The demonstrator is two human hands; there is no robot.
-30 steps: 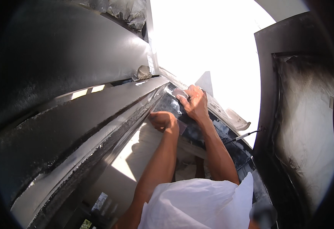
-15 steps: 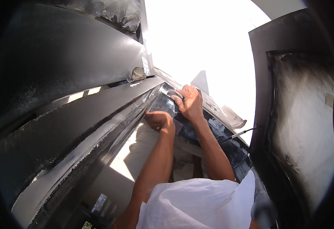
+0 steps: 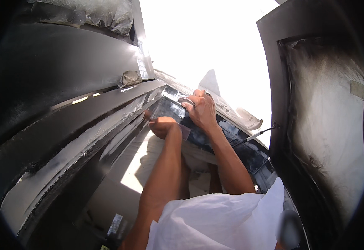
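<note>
Both my forearms reach up to a dark glossy strip [image 3: 171, 109] set between black painted panels. My right hand [image 3: 202, 111] lies on top of the strip, its fingers curled around a small silvery tool [image 3: 186, 101] pressed to the surface. Just below and to the left, my left hand [image 3: 163, 126] is closed in a fist and pinches the edge of a clear film [image 3: 187, 131] against the strip. What the fingertips do underneath is hidden.
A large black curved panel [image 3: 61, 71] with dusty white edges fills the left. Another black panel [image 3: 273, 83] with white masking sheet [image 3: 331, 125] stands at the right. A crumpled wad [image 3: 128, 78] sits on a ledge. A thin rod [image 3: 257, 134] sticks out by the right forearm.
Both hands stay at the same spot on the strip. The right hand has turned slightly over the silvery tool, and the view has shifted a little.
</note>
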